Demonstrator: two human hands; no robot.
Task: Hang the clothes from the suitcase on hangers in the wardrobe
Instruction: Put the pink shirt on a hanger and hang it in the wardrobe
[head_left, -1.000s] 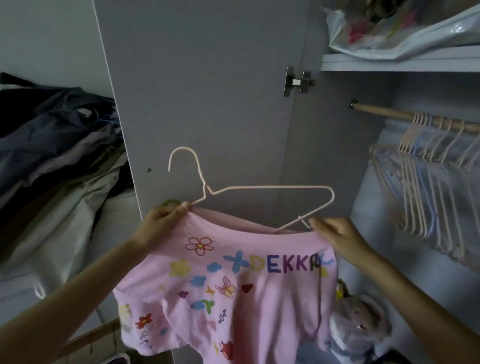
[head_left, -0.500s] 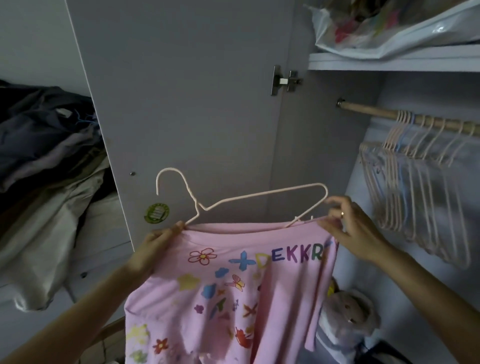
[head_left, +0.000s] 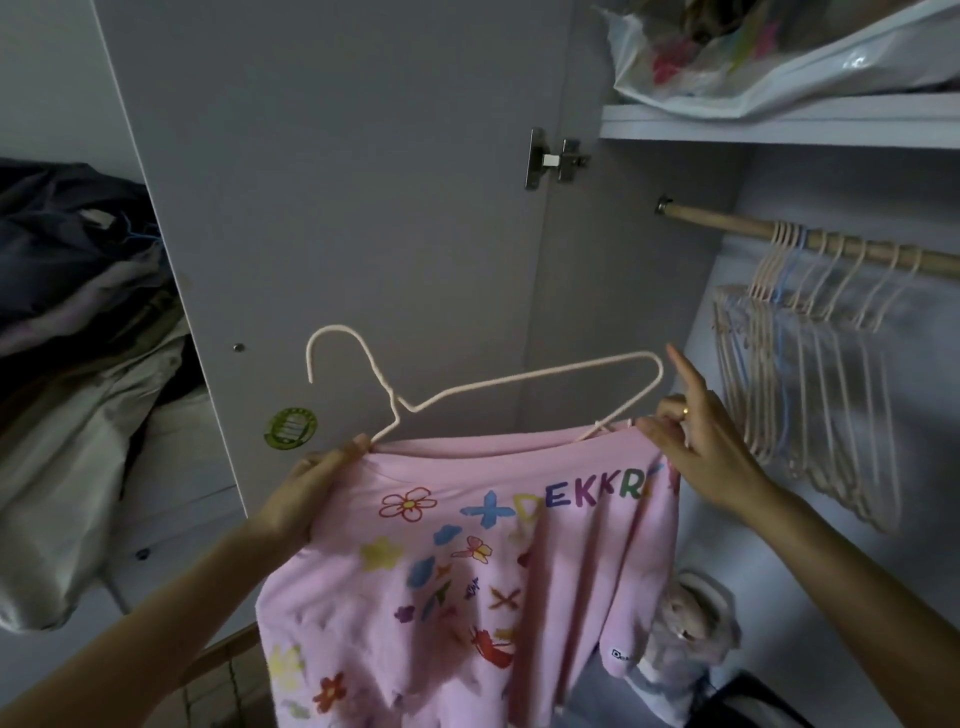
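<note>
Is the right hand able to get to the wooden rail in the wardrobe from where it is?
Probably yes. The right hand pinches the pink shirt just below and left of the rail. The wardrobe stands open, with bare rail left of the empty hangers.

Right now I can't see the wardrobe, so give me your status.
Left hand grips pink shirt at hanger. Right hand pinches shirt's other edge. Hanger partly in, not on rail. Path clear.

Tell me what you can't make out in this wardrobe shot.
- Head view: the hanger's lower bar, hidden inside the pink shirt.
- Rail's right end, cut off by the frame edge.
- Contents of the plastic bag, blurred.
- The suitcase, not in view.
</note>
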